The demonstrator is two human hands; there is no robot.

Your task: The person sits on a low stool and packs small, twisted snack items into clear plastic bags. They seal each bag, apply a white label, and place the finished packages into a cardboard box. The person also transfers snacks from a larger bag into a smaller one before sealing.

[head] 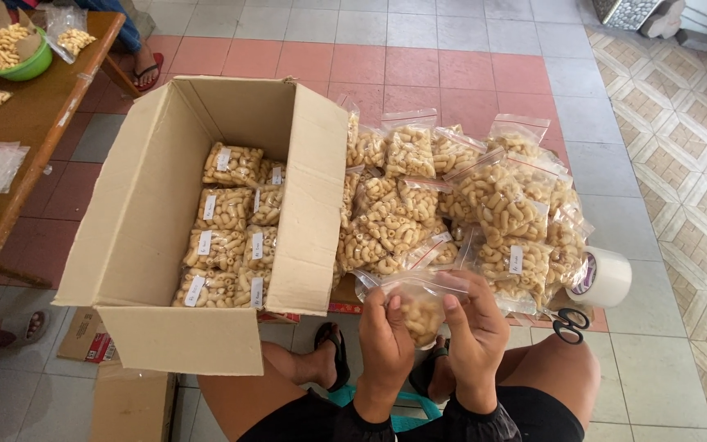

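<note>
Item in hand: small clear plastic bag of pale curled crackers, held upright in front of your knees, above the tiled floor.
Left hand: wraps the bag's left edge; fingers pressed together, thumb forward on the plastic near the top.
Right hand: wraps the right edge; fingers curled and close, thumb bearing on the upper corner.
Bag against fingers: it sits between your two palms, its mouth just above both thumbs and its filled belly below them. Whether the mouth is already sealed cannot be told.
Handling advice: keep the crackers settled low so the plastic under your thumbs stays flat; pinch along the top evenly and do not squeeze the belly, for the pieces look brittle.
Carton: large open brown cardboard box to your left, flaps up, with labelled bags of the same crackers packed in rows inside.
Loose stock: heap of filled clear bags on the floor just beyond your hands, right of the carton.
Tools: white roll of tape and black-handled scissors beside your right knee.
Side table: brown wooden table at far left, carrying a green bowl of crackers.
</note>
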